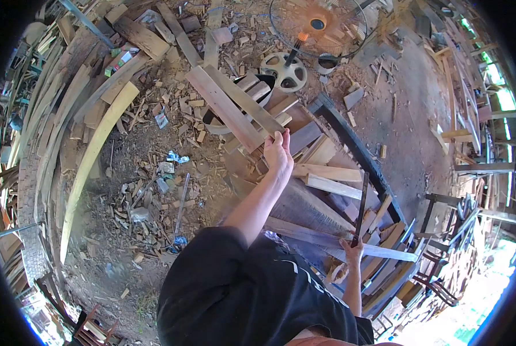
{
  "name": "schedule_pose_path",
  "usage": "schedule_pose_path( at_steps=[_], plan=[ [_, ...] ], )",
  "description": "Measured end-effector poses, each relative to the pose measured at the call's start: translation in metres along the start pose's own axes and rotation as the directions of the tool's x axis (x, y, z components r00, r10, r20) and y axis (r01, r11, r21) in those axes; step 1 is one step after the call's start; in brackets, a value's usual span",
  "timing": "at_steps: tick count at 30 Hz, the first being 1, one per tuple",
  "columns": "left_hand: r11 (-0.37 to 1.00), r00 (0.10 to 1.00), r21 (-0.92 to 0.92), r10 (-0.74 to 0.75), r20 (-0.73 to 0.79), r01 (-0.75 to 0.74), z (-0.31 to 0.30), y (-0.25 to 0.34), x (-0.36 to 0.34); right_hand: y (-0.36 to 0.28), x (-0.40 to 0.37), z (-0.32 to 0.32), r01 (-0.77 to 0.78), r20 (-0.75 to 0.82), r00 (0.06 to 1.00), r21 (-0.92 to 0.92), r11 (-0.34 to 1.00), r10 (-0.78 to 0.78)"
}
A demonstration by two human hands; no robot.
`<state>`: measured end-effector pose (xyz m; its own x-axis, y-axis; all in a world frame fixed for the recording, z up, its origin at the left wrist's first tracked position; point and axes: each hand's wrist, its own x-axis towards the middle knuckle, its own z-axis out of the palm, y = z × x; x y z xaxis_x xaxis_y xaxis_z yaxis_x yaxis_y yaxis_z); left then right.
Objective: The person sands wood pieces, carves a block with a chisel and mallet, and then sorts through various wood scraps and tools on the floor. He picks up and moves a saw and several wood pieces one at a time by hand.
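My left hand (278, 154) is stretched forward, thumb and fingers closed on the near end of a narrow wooden board (240, 95). A wider reddish plank (223, 106) lies alongside that board. Low on the right, my right hand (352, 252) is wrapped round the lower end of a thin dark strip (361, 205), which points away from me. Under the right hand runs a long pale board (390, 252). Shorter pale wood pieces (333, 185) lie between my hands, among mixed boards.
A dark-edged frame (359, 158) borders the wood pile on the right. Beyond it stands a fan (317, 26) on a round base (283, 72). Wood scraps and litter (148, 190) cover the ground at left, near a long curved yellow plank (99, 158). Stacked timber lines both sides.
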<state>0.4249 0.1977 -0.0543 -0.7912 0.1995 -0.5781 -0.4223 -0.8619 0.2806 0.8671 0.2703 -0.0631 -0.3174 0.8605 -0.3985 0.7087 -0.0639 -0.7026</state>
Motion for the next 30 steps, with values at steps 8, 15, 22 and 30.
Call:
schedule_pose_path(
  at_steps=[8,15,22,30],
  plan=[
    [1.000,0.999,0.025,-0.013,-0.043,0.014,-0.011,0.013,0.001,-0.024,-0.008,0.002,0.034,-0.020,0.999,-0.040,0.999,-0.035],
    [0.998,1.000,0.056,-0.030,-0.002,0.030,-0.017,0.019,0.001,-0.020,-0.006,-0.001,0.010,-0.038,0.999,-0.148,0.989,-0.016],
    [0.995,1.000,0.095,-0.020,-0.011,0.021,-0.027,0.025,0.002,-0.046,-0.015,0.003,0.013,-0.065,0.998,-0.055,0.998,-0.017],
    [0.648,1.000,0.762,-0.017,-0.007,0.016,-0.079,0.068,-0.012,-0.034,-0.011,0.000,-0.026,-0.040,0.999,-0.114,0.993,0.022]
  ],
)
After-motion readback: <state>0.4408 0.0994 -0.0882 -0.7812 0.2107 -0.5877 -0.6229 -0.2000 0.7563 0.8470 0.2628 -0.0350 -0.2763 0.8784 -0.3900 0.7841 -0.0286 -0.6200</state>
